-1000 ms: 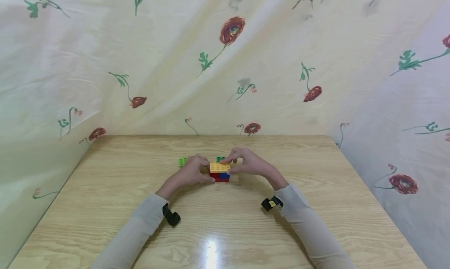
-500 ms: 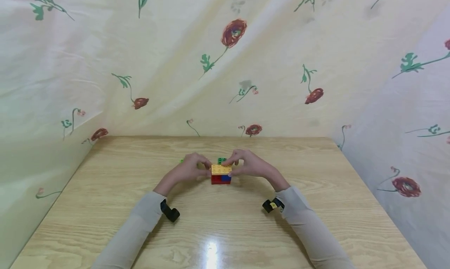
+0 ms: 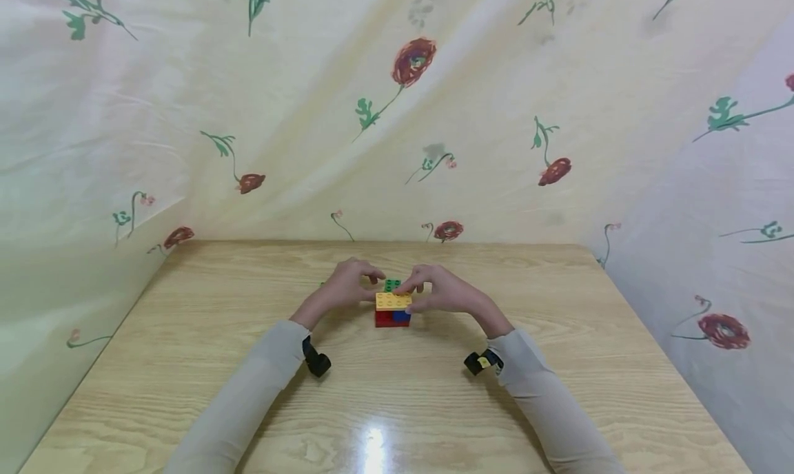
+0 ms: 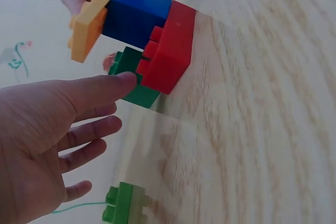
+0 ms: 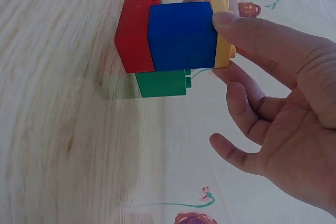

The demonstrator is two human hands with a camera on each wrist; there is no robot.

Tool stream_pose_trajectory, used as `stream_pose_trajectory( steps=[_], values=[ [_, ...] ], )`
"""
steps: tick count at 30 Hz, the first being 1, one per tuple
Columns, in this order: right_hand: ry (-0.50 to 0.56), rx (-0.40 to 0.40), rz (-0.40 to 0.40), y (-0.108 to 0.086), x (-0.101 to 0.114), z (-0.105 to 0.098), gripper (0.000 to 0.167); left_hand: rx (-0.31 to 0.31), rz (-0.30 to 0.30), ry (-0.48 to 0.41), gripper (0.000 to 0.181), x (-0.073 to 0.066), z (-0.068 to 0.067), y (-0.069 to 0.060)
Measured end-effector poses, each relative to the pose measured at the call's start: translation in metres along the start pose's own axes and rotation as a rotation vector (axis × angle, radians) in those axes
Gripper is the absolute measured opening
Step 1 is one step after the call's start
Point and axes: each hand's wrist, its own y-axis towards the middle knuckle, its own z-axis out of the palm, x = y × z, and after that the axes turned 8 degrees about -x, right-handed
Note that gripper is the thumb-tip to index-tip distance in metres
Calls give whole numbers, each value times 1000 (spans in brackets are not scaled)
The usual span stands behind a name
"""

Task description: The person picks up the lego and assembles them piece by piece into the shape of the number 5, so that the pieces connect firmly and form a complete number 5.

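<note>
A small build stands on the table: a red brick [image 4: 173, 51] at the bottom, a blue brick [image 5: 182, 35] on its right end and a flat yellow brick [image 3: 393, 302] on top, leaving a gap beneath its left part. My right hand [image 3: 443, 289] pinches the yellow brick at its right end, thumb in front. Just behind the build is a dark green brick [image 4: 142, 95]. My left hand [image 3: 346, 284] is at the build's left with fingers loosely bent and nothing held; in the left wrist view its thumb overlaps the dark green brick, and contact is unclear.
A light green brick [image 4: 123, 203] lies on the table to the left, mostly hidden behind my left hand in the head view. The wooden table [image 3: 397, 391] ends at a flowered cloth [image 3: 298, 116] at the back and sides.
My left hand has let go of the build's left side and moved back and right towards the dark green brick. My right hand keeps its pinch on the yellow brick.
</note>
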Motion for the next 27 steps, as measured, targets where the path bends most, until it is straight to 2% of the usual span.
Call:
stream_pose_trajectory(
  steps=[7, 14, 19, 27],
  values=[
    [3, 3, 0, 0, -1, 0, 34, 28, 27, -11, 30, 1, 7, 6],
    [8, 1, 7, 0, 1, 0, 34, 23, -27, -7, 29, 2, 3, 6],
    [2, 1, 9, 0, 0, 0, 35, 5, -50, -1, 30, 10, -3, 3],
    [10, 1, 7, 0, -2, 0, 35, 1, -119, -46, 32, 19, -12, -3]
  ],
)
